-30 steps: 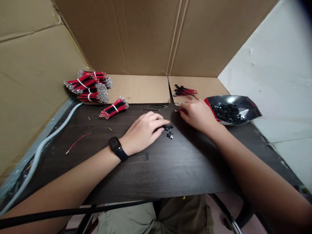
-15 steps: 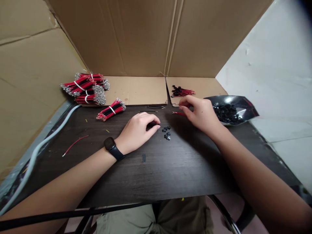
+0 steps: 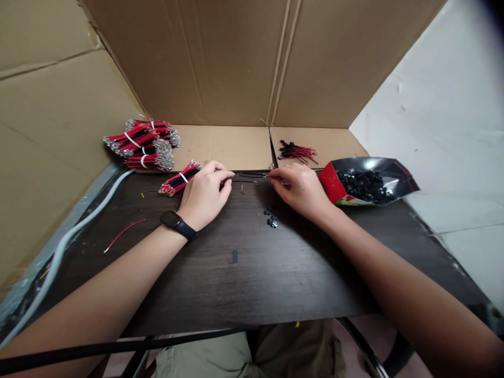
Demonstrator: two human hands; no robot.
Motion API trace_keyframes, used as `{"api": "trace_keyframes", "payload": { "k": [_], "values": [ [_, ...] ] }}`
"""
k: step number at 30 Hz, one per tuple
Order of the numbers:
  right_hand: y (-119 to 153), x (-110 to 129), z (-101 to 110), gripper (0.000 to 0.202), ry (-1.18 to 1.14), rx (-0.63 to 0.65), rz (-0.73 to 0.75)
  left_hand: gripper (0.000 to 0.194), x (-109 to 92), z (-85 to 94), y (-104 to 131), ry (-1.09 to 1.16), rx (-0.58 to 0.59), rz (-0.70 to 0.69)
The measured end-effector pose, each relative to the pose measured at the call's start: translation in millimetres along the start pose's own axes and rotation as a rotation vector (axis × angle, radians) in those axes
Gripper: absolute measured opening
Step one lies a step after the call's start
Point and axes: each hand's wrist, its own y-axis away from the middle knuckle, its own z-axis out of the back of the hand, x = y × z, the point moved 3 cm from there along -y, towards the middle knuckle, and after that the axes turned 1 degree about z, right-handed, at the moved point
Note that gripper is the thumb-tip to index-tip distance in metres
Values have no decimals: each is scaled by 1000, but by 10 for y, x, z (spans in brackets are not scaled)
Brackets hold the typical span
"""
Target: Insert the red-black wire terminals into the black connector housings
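Observation:
My left hand, with a black watch on its wrist, has its fingers bent and its thumb close to the index finger. Its fingertips are at the left ends of several thin black wires lying by the cardboard's front edge. Whether it grips one is hidden. My right hand has curled fingers at the metal-tipped right ends of these wires; what it pinches cannot be made out. A bit of red wire shows under its fingers. Small black connector housings lie on the dark table between my hands.
Bundles of red and black wires are piled at the back left; another bundle touches my left hand's area. Wires with black connectors lie on cardboard. A box of black housings stands right. A red wire lies left.
My left hand has moved up and left, away from the loose housings to the black wires. My right hand has shifted left and slightly down, uncovering the box's red side.

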Motion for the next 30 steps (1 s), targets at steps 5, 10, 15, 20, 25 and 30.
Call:
{"api": "trace_keyframes", "payload": {
  "k": [5,10,15,20,25,30],
  "values": [
    [38,-74,59,33,-57,-17,-66,23,-30,-57,-43,-181,81,-71],
    [66,-51,64,32,-117,-12,-96,27,-116,-74,-111,-350,140,-132],
    [79,2,66,33,-198,-17,-125,28,-136,-48,-134,-437,173,-168],
    [78,57,61,31,-220,-16,-131,29,-130,-7,-121,-500,197,-204],
    [80,73,61,31,-236,-20,-115,29,-182,10,-126,-517,223,-219],
    [84,92,56,33,-248,-7,-136,24,-157,39,-131,-501,210,-192]
  ]
}}
